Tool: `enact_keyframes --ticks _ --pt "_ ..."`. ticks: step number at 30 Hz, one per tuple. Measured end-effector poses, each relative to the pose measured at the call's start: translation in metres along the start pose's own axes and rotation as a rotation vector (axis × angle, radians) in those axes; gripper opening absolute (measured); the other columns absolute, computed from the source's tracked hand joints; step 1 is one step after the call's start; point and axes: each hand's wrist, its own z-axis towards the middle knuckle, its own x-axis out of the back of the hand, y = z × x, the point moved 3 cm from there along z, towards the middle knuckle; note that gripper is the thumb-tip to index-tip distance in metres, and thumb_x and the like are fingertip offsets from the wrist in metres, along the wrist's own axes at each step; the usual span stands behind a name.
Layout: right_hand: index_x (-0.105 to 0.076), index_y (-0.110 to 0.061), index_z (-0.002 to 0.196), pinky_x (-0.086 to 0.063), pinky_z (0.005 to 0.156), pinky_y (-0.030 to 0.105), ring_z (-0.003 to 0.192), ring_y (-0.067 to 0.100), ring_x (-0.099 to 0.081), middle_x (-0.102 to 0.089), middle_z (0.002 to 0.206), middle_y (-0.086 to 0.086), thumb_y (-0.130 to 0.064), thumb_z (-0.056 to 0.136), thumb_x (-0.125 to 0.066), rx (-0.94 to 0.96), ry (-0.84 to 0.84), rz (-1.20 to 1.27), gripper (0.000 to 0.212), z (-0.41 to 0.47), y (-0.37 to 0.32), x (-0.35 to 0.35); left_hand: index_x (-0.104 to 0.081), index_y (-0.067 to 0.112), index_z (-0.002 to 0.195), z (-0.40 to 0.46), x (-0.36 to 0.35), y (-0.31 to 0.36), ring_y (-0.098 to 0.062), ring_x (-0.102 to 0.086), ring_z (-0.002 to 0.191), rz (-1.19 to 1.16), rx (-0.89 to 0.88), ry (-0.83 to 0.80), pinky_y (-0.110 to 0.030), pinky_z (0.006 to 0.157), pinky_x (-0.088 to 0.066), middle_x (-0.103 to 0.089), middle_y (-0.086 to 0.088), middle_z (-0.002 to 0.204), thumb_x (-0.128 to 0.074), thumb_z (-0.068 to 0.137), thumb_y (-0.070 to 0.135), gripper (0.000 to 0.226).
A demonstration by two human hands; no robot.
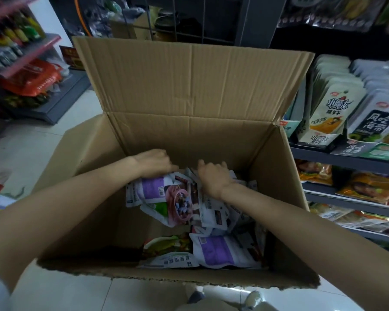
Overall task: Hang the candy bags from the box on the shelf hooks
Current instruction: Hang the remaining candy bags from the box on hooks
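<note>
Box: open on floor, far flap upright.
Candy bags: heaped inside, against right wall; left half bare.
Left hand: curled, grasping bag tops.
Right hand: fingers bent onto bags; grasp unclear.

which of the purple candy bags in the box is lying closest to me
The purple candy bag at the near edge of the cardboard box, lying loose beside a green-printed bag. The other purple bag lies farther in, under the left hand.
</note>
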Motion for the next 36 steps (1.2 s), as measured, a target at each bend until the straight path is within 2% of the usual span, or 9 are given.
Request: enact_keyframes --ticks 3,6,10,15,20,23,28,32,36 --pt "-0.061 -0.008 0.106 -0.042 0.09 0.039 0.105 0.032 -0.061 -0.065 0.107 0.011 -0.004 0.091 -0.055 -0.004 0.032 0.054 0.017 -0.018 0.006 0.019 -0.052 0.017 0.126 -0.018 0.02 -0.016 -0.024 -0.059 0.106 -0.139 0.091 0.118 -0.032 0.079 -0.041 -0.065 -0.005 0.11 -0.042 0.1 0.022 0.028" --pt "-0.067 -0.011 0.108 -0.045 0.09 0.038 0.104 0.031 -0.062 -0.067 0.106 0.01 -0.008 0.092 -0.056 -0.025 0.119 0.069 0.02 -0.036 0.013 0.036 -0.055 0.021 0.122 -0.039 0.034 -0.029 -0.021 -0.056 0.108 -0.238 0.152 0.211 -0.035 0.079 -0.042 -0.065 -0.001 0.112 -0.046 0.098 0.024 0.025" --pt "-0.068 -0.019 0.113 -0.05 0.086 0.038 0.103 0.029 -0.064 -0.068 0.108 0.007 -0.018 0.094 -0.057 -0.034 0.263 0.141 0.023 -0.057 0.031 0.055 -0.061 0.022 0.114 -0.063 0.042 -0.036 -0.021 -0.06 0.097 -0.407 0.325 0.321 -0.033 0.071 -0.043 -0.064 -0.003 0.099 -0.045 0.099 0.027 0.023" --pt "-0.074 -0.021 0.102 -0.056 0.071 0.038 0.084 0.024 -0.069 -0.073 0.092 0.003 -0.025 0.093 -0.062 -0.001 0.563 0.356 0.016 -0.077 0.05 0.072 -0.066 0.015 0.097 -0.092 0.059 -0.03 -0.026 -0.063 0.078 -0.638 0.611 0.592 -0.031 0.058 -0.034 -0.064 -0.004 0.078 -0.055 0.095 0.024 0.015" --pt "-0.074 -0.018 0.097 -0.043 0.056 0.022 0.066 0.014 -0.062 -0.067 0.075 -0.004 -0.023 0.091 -0.066 0.041 0.86 0.454 0.011 -0.099 0.065 0.104 -0.064 0.011 0.1 -0.113 0.085 -0.028 -0.023 -0.054 0.073 -0.749 0.841 0.839 -0.03 0.061 -0.026 -0.059 0.0 0.078 -0.053 0.097 0.028 0.021" --pt "-0.069 -0.017 0.094 -0.033 0.052 0.008 0.063 -0.002 -0.052 -0.056 0.073 -0.016 -0.02 0.093 -0.064 0.105 0.954 0.571 0.006 -0.121 0.075 0.128 -0.063 0.008 0.104 -0.121 0.103 -0.03 -0.025 -0.055 0.073 -0.741 0.855 0.989 -0.029 0.062 -0.031 -0.065 -0.009 0.084 -0.05 0.097 0.037 0.033" --pt "-0.063 -0.03 0.082 -0.042 0.054 0.008 0.067 -0.007 -0.061 -0.064 0.069 -0.021 -0.021 0.093 -0.062 0.209 0.923 0.902 0.015 -0.149 0.102 0.155 -0.064 0.005 0.107 -0.12 0.139 -0.026 -0.016 -0.055 0.075 -0.724 0.853 1.113 -0.009 0.057 -0.03 -0.068 -0.01 0.091 -0.055 0.096 0.031 0.03" --pt "-0.069 -0.031 0.079 -0.049 0.059 0.016 0.066 0.003 -0.066 -0.071 0.077 -0.014 -0.023 0.089 -0.064 0.347 0.752 1.09 0.014 -0.16 0.13 0.162 -0.065 0.008 0.105 -0.108 0.18 -0.009 -0.005 -0.055 0.07 -0.825 0.803 1.165 -0.004 0.058 -0.035 -0.063 0.004 0.086 -0.057 0.095 0.03 0.025" --pt "-0.076 -0.032 0.081 -0.051 0.069 0.015 0.076 0.004 -0.068 -0.074 0.083 -0.011 -0.022 0.082 -0.063 0.524 0.608 1.115 0.016 -0.177 0.162 0.165 -0.061 0.03 0.098 -0.087 0.241 0.026 0.012 -0.058 0.078 -0.988 0.577 1.254 -0.005 0.065 -0.04 -0.063 0.03 0.083 -0.063 0.083 0.054 0.028"
